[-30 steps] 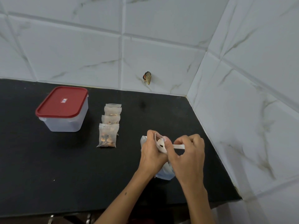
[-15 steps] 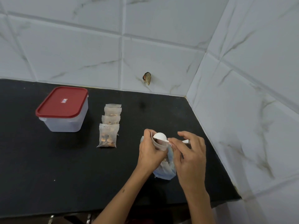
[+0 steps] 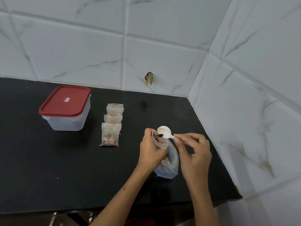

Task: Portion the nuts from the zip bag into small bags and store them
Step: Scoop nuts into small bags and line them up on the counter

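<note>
Right now the left hand (image 3: 150, 153) grips a small bag (image 3: 160, 142) by its upper edge, fingers curled round it to keep the mouth open. The right hand (image 3: 193, 150) pinches the handle of a white scoop (image 3: 164, 132), whose bowl sits tipped at the bag's mouth with one dark piece at its lip. The zip bag (image 3: 169, 167) lies on the counter (image 3: 32, 176) under and between the two hands, with nuts showing just below the left fingers; I cannot quite tell whether those nuts sit in it or in the small bag.

The likeliest slip is a spill. The bag's mouth is narrow and soft, held on one side only, so it could fold shut as the scoop tips, and pieces would drop onto the counter or back into the zip bag. A loosened left grip would let the whole bag sag.

To the left of the left hand, well apart, four filled bags (image 3: 112, 126) lie in an overlapping row. Further left stands a clear tub (image 3: 65, 118) with its red lid (image 3: 65, 101) on; that lid must come off before anything is stored. Nothing lies between the hands and the row.
</note>
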